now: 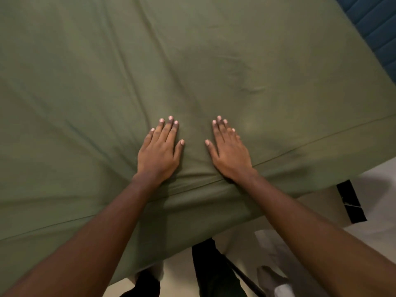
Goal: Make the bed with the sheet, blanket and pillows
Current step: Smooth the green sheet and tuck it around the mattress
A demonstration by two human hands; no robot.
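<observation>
An olive green sheet (192, 61) covers the whole mattress and hangs over its near edge, with soft creases running across the top. My left hand (159, 150) lies flat, palm down, on the sheet close to the near edge. My right hand (228, 150) rests flat beside it, a hand's width to the right. The fingers of both hands are spread and hold nothing. No blanket or pillow is in view.
A dark blue padded headboard (377, 28) stands at the upper right corner. Pale floor (375, 189) shows below the bed on the right, with a black patch (351, 202) on it. My dark trouser legs (212, 273) stand against the bed's near side.
</observation>
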